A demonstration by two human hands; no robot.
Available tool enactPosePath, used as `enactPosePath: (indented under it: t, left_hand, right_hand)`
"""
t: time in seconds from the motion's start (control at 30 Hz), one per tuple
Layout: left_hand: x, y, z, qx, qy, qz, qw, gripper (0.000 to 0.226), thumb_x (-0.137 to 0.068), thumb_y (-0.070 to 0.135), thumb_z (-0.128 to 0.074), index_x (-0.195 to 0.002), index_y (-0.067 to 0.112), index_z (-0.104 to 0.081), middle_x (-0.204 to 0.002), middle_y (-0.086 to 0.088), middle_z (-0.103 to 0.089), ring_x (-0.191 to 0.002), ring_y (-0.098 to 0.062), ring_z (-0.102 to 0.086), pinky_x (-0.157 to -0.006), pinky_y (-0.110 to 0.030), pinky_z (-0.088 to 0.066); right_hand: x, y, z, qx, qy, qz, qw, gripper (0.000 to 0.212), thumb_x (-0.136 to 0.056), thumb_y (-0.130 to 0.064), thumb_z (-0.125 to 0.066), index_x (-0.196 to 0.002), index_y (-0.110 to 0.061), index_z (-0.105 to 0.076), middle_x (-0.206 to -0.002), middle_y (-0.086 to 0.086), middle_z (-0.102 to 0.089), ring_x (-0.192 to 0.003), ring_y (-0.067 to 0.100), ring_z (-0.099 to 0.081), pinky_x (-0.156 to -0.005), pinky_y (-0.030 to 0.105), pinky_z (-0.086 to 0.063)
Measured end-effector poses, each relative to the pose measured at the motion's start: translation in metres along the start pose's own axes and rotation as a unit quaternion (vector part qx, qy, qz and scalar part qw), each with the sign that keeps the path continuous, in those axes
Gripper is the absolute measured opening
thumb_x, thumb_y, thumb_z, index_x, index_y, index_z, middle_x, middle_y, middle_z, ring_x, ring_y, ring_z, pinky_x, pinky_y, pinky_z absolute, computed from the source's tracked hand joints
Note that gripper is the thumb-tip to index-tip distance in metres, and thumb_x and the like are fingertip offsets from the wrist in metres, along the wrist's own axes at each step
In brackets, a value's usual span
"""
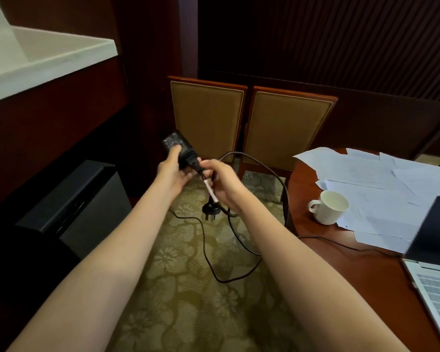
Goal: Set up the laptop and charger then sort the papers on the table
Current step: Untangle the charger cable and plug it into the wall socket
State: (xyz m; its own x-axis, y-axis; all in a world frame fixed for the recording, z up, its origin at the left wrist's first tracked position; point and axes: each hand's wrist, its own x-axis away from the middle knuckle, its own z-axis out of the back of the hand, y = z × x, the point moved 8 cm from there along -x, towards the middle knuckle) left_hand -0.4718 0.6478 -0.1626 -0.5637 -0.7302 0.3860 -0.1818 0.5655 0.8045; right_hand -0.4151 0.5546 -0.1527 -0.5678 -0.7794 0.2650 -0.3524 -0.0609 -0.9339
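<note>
— Carpet [188,288] with flowers lies under both arms, and the round table [341,265] stands at the right. Why is the charger [175,144] held over the floor?
— Probably to free its cord [210,190]. The left hand [172,171] grips the black charger, the right hand [224,184] pinches the cord just beside it, and the plug [210,209] hangs below.
— And the rest?
— The laptop [437,262] is open at the near right; the papers [366,174] lie scattered behind.

Black charger [176,146], open laptop [433,270], scattered papers [371,179]
</note>
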Motion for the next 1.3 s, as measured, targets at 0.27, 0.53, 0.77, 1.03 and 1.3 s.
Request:
enactPosePath:
  t: [0.27,0.53,0.77,1.03,1.3]
  left_hand:
    - [-0.025,0.024,0.072,0.185,0.128,-0.044,0.973,0.037,-0.099,0.029,-0.042,-0.127,0.006,-0.033,-0.098,-0.015,-0.051,-0.065,-0.023,-0.059,-0.053,-0.033,-0.056]
    - [-0.017,0.03,0.078,0.377,0.143,-0.034,0.914,0.045,-0.101,0.023,-0.039,-0.14,0.003,-0.03,-0.099,-0.022,-0.047,-0.085,-0.028,-0.061,-0.084,-0.038,-0.05]
    - [-0.013,0.034,0.069,0.4,0.129,-0.068,0.905,0.059,-0.094,0.014,-0.053,-0.144,0.012,-0.022,-0.142,-0.018,-0.034,-0.122,-0.033,-0.05,-0.087,-0.045,-0.051]
    - [0.001,0.024,0.015,0.28,-0.002,-0.035,0.959,0.052,-0.09,0.0,-0.054,-0.137,0.005,-0.034,-0.126,-0.017,-0.051,-0.12,-0.025,-0.054,-0.105,-0.045,-0.041]
    - [0.002,0.025,0.023,0.312,-0.001,-0.017,0.95,0.05,-0.089,-0.002,-0.057,-0.135,0.004,-0.038,-0.115,-0.018,-0.05,-0.081,-0.021,-0.063,-0.059,-0.035,-0.056]
  right_hand:
    - [-0.011,-0.038,0.038,-0.024,0.042,0.049,0.998,0.032,-0.103,-0.029,-0.027,-0.093,-0.026,-0.057,-0.106,0.004,-0.056,-0.099,0.019,-0.052,-0.089,0.051,-0.038]
    - [-0.021,-0.036,0.062,0.033,0.127,0.077,0.988,0.029,-0.102,-0.028,-0.034,-0.092,-0.024,-0.061,-0.134,0.02,-0.048,-0.126,0.032,-0.045,-0.097,0.049,-0.043]
    - [-0.007,-0.007,0.062,-0.071,0.094,0.009,0.993,0.036,-0.1,-0.021,-0.038,-0.073,-0.007,-0.057,-0.052,0.002,-0.049,-0.056,0.016,-0.052,-0.052,0.027,-0.055]
    - [0.015,0.043,-0.001,0.258,-0.169,-0.188,0.932,0.025,-0.097,-0.017,-0.041,-0.079,-0.01,-0.057,-0.071,0.006,-0.052,-0.066,0.017,-0.058,-0.056,0.023,-0.055]
    - [0.017,0.036,0.0,0.155,-0.117,-0.264,0.945,0.029,-0.102,-0.011,-0.029,-0.082,-0.005,-0.049,-0.058,0.002,-0.047,-0.045,0.009,-0.05,-0.039,0.017,-0.046]
